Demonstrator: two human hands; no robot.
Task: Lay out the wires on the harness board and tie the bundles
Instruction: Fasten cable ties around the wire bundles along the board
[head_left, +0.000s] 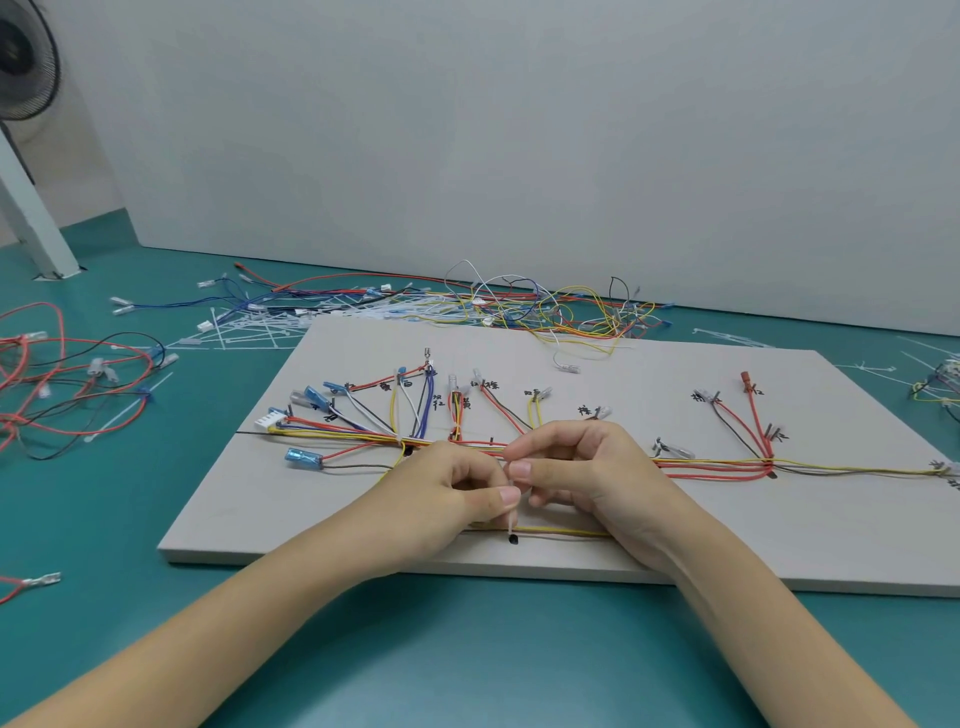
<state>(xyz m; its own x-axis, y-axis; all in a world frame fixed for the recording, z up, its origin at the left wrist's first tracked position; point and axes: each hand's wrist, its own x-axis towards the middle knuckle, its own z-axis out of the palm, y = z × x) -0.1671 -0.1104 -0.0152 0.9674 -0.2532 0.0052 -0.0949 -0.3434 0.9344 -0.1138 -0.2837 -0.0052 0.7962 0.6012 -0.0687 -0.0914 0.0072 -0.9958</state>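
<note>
Harness board (675, 525): pale panel lying flat on the teal desk (467, 649).
Wires (363, 439): most appear laid out; a main trunk runs left to right across the board, with branches fanning up to hand-lettered marks and ending in blue and clear terminals.
Left hand (457, 488) and right hand (582, 467): at mid-trunk, fingers curled, both pinching a translucent cable tie (511, 519) whose tail hangs toward the board's near edge.
Progress, judged: layout largely done; tying under way at the centre, other bundle points apparently left.
Spare wires (519, 306) and loose cable ties (249, 332): heaped behind the board.
Red wires (62, 384): far left.
Room: plain pale wall (519, 130); fan (26, 57) at upper left.
</note>
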